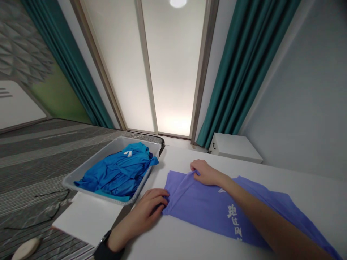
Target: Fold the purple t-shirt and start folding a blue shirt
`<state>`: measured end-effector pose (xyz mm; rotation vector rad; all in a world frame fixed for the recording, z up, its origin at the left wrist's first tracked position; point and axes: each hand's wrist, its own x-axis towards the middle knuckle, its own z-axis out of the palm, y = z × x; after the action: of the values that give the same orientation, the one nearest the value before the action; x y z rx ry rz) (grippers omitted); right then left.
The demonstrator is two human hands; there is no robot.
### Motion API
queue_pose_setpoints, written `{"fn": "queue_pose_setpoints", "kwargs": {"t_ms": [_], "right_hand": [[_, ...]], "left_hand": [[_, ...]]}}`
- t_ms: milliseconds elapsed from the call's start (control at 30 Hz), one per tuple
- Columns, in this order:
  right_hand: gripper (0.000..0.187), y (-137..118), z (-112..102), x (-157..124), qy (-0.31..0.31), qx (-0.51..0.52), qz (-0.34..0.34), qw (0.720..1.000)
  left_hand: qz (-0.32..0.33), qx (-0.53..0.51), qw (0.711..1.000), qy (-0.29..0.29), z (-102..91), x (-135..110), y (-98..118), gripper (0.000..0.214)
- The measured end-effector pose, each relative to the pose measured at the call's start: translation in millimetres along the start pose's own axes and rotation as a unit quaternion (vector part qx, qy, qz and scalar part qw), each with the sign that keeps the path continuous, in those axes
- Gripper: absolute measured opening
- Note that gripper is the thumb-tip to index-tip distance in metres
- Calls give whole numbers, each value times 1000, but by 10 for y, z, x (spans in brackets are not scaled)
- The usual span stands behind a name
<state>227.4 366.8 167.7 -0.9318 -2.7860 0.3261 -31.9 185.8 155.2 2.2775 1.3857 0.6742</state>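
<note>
Two folds of a lavender T-shirt (202, 206) lie doubled over on the white counter (306, 202), the right hand (206, 172) pinching the top layer between thumb and fingers near the upper edge. The left hand (143, 216) rests curled against the near corner, though whether it grips the cloth or only presses it cannot be told. A slipped pinch or uneven pull could skew the fold, and a leftward tug could drag the corner toward the grey plastic tray (93, 166) holding a crumpled blue garment (116, 175). The right forearm covers part of the white characters (233, 220), leaving them unreadable, and the shirt's far end runs out of view at the lower right.
</note>
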Motion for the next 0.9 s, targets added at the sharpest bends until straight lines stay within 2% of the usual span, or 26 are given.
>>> {"fn": "queue_pose_setpoints", "kwargs": {"t_ms": [233,400,567,767,900], "right_hand": [[15,37,-77,66,-19,45,25,999],[15,114,7,93,-17,12,35,999],[17,115,127,124,-18,-48,13,999],[25,204,234,41,42,-60,36,997],[25,343,252,-21,50,-82,74,993]], "left_hand": [[-9,6,1000,-1,-25,-95,115,33],[-18,20,1000,11,48,-147,120,21],[-47,35,998,37,121,-57,162,7],[-97,91,991,23,90,23,175,22],[-137,119,983,17,104,26,80,32]]}}
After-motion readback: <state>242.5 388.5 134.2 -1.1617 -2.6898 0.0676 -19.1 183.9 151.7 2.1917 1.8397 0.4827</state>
